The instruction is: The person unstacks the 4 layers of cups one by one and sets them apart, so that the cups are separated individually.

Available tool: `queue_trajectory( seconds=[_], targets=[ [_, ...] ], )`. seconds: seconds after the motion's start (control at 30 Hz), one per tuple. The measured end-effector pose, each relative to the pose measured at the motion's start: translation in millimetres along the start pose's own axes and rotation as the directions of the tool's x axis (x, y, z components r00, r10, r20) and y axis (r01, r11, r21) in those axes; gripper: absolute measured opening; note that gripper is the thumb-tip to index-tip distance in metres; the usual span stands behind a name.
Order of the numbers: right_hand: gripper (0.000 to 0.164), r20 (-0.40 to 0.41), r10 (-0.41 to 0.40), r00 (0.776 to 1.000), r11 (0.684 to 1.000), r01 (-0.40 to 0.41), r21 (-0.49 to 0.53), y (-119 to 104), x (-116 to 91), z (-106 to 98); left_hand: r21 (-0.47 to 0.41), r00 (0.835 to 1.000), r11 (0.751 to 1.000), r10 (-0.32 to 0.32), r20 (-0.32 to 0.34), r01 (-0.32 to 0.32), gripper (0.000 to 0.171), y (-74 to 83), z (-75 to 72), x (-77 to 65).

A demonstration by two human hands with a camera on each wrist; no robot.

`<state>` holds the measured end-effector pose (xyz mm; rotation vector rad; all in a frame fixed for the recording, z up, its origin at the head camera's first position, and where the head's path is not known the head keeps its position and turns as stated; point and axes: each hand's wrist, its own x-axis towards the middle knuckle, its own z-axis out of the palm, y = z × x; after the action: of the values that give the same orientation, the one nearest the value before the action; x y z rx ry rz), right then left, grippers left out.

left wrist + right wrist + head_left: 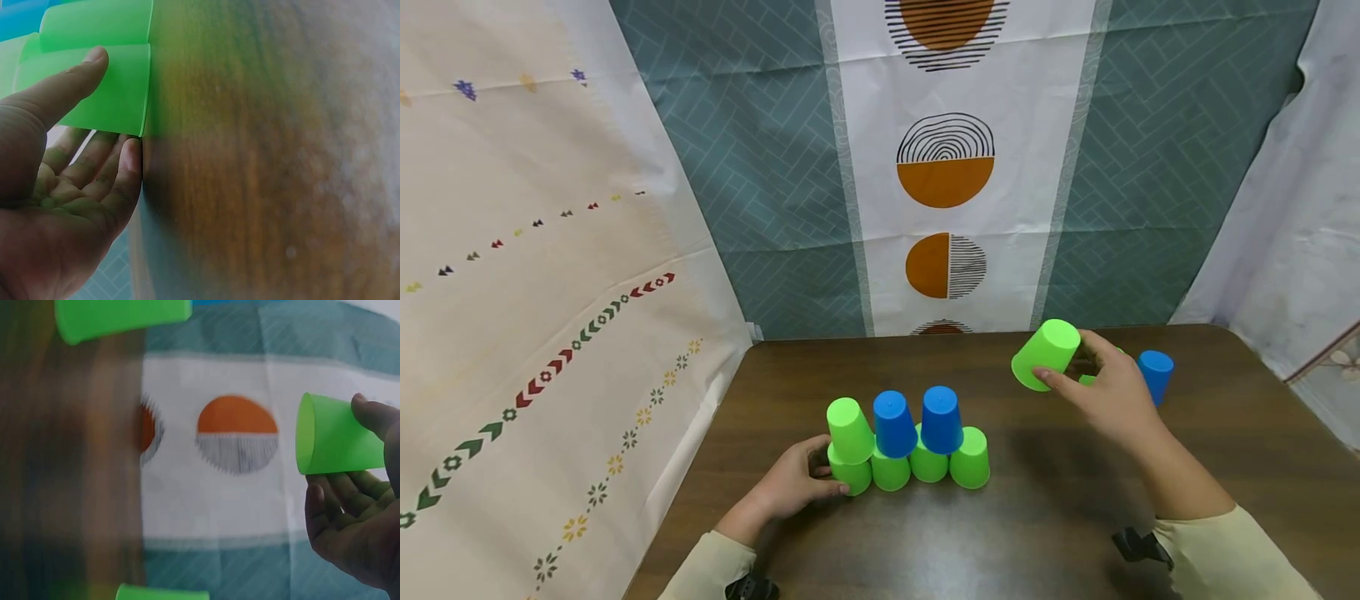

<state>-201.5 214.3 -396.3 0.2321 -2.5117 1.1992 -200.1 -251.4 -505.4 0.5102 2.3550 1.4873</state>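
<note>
Several green cups stand upside down in a row on the table. On them sit an upper green cup (850, 429) at the left and two blue cups, the left blue cup (895, 425) and the right blue cup (942, 419). My left hand (793, 479) holds the leftmost bottom green cup (119, 94), thumb on one side and fingers at the other. To the right, my right hand (1112, 387) grips another green cup (1047, 354) above the table, tilted, its open rim facing down and left. In the right wrist view, thumb and fingers lie on opposite sides of this cup (340, 434).
Behind my right hand, a green cup (1086, 380) is mostly hidden, and a blue cup (1155, 375) stands beside it. The brown table (925, 542) ends at a patterned cloth backdrop (775, 167). White cloths hang at both sides.
</note>
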Motion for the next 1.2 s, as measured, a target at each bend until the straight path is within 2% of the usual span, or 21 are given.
queue_trajectory(
  seconds=[0.3,0.63,0.83,1.2],
  targets=[
    [0.073,-0.003,0.062,0.998,0.994,-0.063,-0.087,46.4,-3.8,-11.9,-0.005,1.0,1.0,0.001,0.0,-0.001,0.064,-0.9,-0.1,-1.2],
    [0.084,0.003,0.161,0.987,0.967,-0.157,-0.202,99.4,-4.0,-17.0,-0.019,1.0,1.0,-0.002,0.004,0.002,0.065,-0.9,0.1,-1.1],
    [0.085,0.014,0.189,0.982,0.953,-0.18,-0.242,118.0,-4.9,-20.8,-0.046,1.0,0.999,-0.002,0.009,0.002,0.065,-0.5,0.4,-0.5],
    [0.094,0.079,0.245,0.966,0.929,-0.21,-0.305,135.6,-8.1,-25.1,-0.019,1.0,1.0,0.003,0.013,-0.002,0.066,-6.1,0.5,1.7]
  ],
)
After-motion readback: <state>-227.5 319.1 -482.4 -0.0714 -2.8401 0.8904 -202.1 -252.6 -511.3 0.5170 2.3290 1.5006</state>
